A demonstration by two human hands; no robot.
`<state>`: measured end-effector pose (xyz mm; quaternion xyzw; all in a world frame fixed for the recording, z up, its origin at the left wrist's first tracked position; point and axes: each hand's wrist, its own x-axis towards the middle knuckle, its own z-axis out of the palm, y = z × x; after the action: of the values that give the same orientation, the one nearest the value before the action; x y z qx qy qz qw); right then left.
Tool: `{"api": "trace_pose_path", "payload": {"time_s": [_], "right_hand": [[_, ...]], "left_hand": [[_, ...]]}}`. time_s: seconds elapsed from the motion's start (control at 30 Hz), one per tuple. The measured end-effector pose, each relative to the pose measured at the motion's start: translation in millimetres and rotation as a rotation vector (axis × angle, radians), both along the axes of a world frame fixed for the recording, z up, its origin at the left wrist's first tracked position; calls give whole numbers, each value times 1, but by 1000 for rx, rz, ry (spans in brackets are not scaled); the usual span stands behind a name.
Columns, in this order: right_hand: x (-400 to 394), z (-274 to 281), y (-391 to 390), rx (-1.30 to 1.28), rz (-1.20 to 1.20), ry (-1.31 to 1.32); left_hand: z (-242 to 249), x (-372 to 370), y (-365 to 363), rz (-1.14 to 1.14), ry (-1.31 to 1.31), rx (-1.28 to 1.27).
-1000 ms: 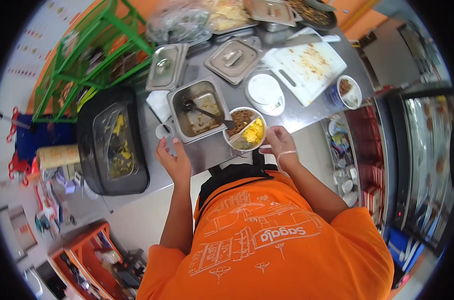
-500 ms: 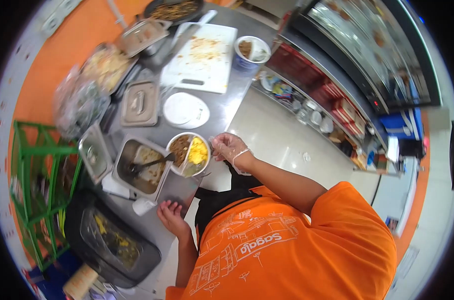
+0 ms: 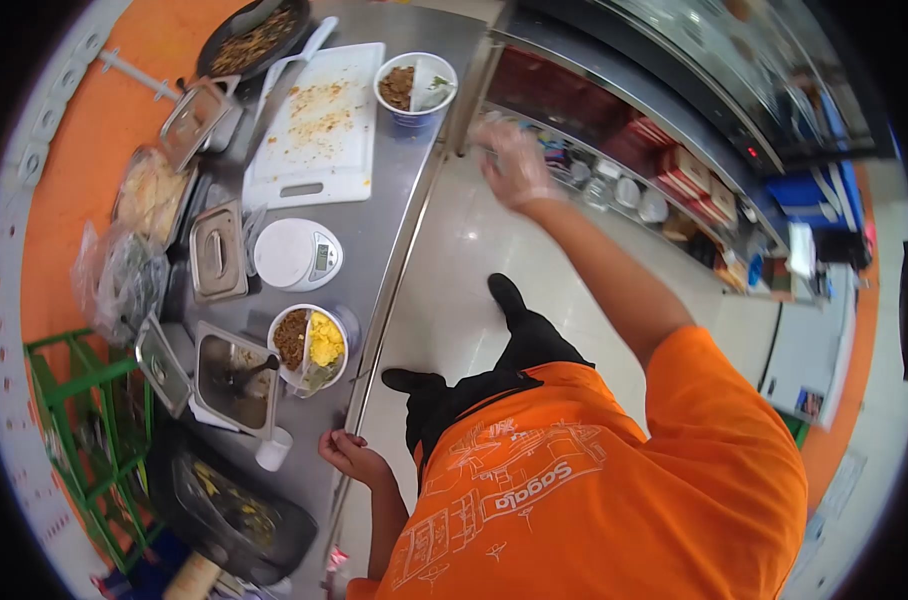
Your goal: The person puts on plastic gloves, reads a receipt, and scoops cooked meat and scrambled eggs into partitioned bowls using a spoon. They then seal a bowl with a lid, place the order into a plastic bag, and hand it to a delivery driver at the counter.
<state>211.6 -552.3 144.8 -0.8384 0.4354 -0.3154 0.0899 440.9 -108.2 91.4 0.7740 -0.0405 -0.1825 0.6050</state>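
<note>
My right hand [image 3: 517, 168], in a clear plastic glove, is stretched out over the floor, right of the far bowl, smeared by motion, with nothing visible in it. My left hand [image 3: 352, 454], bare, hovers at the counter edge near a small white cup [image 3: 274, 450], its fingers loosely curled and empty. A divided bowl [image 3: 311, 350] with brown meat, yellow egg and greens stands on the steel counter. Another divided bowl [image 3: 415, 88], with brown food and greens, is at the far end. Between them sit a white scale [image 3: 298, 254] and a stained cutting board [image 3: 319, 125].
Left on the counter [image 3: 394, 185] are a lidded steel pan [image 3: 217, 250], an open pan [image 3: 236, 380] with a ladle, plastic bags [image 3: 124, 275] and a dark bin [image 3: 229, 505]. A frying pan [image 3: 254, 38] is at the back. Shelves [image 3: 614, 175] stand across the aisle.
My right hand has moved away from the near bowl, up and to the right. My left hand has lowered slightly, its fingers more curled. The camera view has shifted, and the feet now show.
</note>
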Motion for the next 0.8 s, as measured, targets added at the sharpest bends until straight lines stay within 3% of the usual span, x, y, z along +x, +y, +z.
{"api": "trace_pose_path", "payload": {"time_s": [0.1, 0.2, 0.3, 0.43, 0.5, 0.57, 0.63, 0.73, 0.8], "right_hand": [[32, 22, -102, -187, 313, 171], [41, 40, -140, 45, 518, 599], [43, 42, -145, 70, 524, 719], [54, 32, -148, 181, 432, 755], [46, 28, -157, 201, 530, 598], [46, 62, -142, 197, 510, 615], [49, 57, -139, 49, 506, 642], [43, 35, -140, -47, 550, 364], [40, 29, -161, 95, 535, 222]], "left_hand": [[16, -35, -26, 135, -76, 36], [30, -79, -38, 308, -110, 41], [36, -122, -49, 410, -83, 39], [42, -162, -57, 410, -62, 17], [48, -175, -61, 465, -43, 3], [47, -183, -58, 455, -54, -7], [51, -187, -55, 476, -63, 26], [58, -190, -50, 528, -29, 23], [58, -194, -40, 550, -40, 37]]}}
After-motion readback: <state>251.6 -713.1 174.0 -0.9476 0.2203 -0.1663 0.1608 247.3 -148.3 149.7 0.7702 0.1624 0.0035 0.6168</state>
